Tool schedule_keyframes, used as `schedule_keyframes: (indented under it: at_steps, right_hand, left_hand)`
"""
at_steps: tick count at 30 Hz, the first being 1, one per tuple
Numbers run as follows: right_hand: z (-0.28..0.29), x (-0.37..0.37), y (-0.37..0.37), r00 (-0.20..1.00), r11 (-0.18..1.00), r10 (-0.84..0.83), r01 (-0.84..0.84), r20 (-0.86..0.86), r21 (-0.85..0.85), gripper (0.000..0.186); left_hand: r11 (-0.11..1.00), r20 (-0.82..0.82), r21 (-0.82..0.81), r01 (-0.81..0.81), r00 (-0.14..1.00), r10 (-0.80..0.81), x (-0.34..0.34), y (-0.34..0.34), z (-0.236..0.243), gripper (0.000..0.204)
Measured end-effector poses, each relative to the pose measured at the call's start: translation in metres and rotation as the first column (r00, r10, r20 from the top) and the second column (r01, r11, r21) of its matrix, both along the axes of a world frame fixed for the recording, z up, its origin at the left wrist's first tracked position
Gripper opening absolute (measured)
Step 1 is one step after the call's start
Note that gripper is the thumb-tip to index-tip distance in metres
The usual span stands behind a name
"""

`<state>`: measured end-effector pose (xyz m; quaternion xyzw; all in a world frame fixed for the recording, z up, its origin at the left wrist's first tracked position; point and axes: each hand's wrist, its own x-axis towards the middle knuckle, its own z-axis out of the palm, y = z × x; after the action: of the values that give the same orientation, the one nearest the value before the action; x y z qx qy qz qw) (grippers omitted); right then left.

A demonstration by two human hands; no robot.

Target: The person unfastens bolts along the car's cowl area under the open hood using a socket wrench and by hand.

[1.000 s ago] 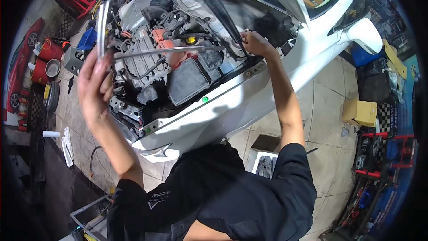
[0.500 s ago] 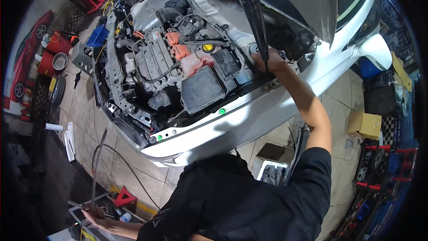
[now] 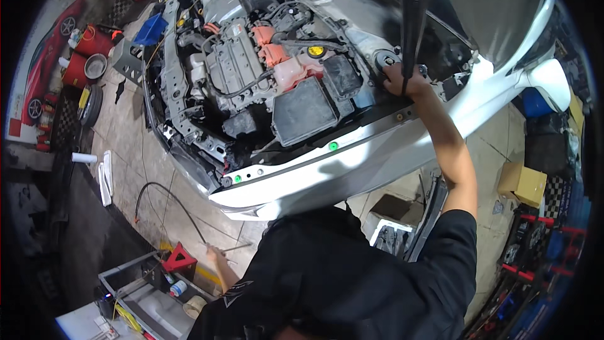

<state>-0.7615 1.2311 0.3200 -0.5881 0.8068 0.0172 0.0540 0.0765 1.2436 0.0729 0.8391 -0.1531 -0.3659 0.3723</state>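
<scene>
Head view: a person in a black shirt (image 3: pixel 352 271) leans over the near edge of a white car's (image 3: pixel 302 198) engine bay (image 3: pixel 236 60). At its near rear corner, the right hand (image 3: pixel 406 80) is curled beside a round mount (image 3: pixel 385 58), 1 black pole (image 3: pixel 413 19) crossing it, grip impossible to tell; the left hand (image 3: pixel 216 255), off the car's front corner, closes around a thin rod (image 3: pixel 239 247) above the tiled floor (image 3: pixel 189 192).

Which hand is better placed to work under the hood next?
Probably the right hand, beside the round strut mount; the left hand is well clear of the engine, outside the white car.
</scene>
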Motion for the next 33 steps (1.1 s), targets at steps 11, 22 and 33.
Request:
schedule_keyframes:
  at_steps: [11,22,33]
  right_hand:
    - [0.011,0.009,-0.002,0.997,0.996,-0.02,0.026,-0.071,0.083,0.031]
    - [0.04,-0.004,0.043,0.976,0.869,-0.168,0.214,0.141,-0.447,0.024]
    - [0.124,0.253,0.063,0.949,0.457,0.142,0.19,0.282,-0.869,0.009]
  left_hand:
    - [0.897,-0.316,0.362,0.254,0.938,-0.139,-0.043,0.052,-0.038,0.048]
    - [0.924,0.501,0.003,0.384,0.799,-0.333,0.02,-0.006,0.031,0.064]
    - [0.458,0.361,-0.515,0.725,0.668,-0.651,-0.015,-0.116,0.341,0.023]
